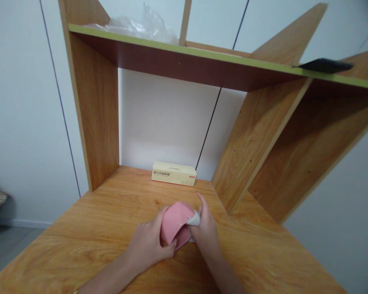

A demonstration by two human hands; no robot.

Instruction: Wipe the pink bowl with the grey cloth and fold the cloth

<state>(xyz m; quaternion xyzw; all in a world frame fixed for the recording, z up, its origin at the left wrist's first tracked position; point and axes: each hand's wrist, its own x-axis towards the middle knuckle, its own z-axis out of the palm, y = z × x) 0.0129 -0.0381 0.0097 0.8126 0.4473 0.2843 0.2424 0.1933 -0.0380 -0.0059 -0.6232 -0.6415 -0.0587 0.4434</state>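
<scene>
A pink faceted bowl (175, 221) is tipped on its side just above the wooden desk, its opening turned toward the lower right. My left hand (151, 239) grips it from the left, with the thumb at the lower rim and the other fingers mostly hidden behind it. On the right, my right hand (205, 230) presses a white cloth (194, 219) over the bowl's rim. The index finger of that hand points up and away, while its other fingers close on the cloth, partly hidden in the bowl's mouth.
A cream cling-film box (173, 174) stands at the back of the desk (110, 228). Upright wooden panels rise on both sides. Overhead, a shelf (184, 61) bears crumpled clear plastic (135, 27) and a dark flat object (325, 65).
</scene>
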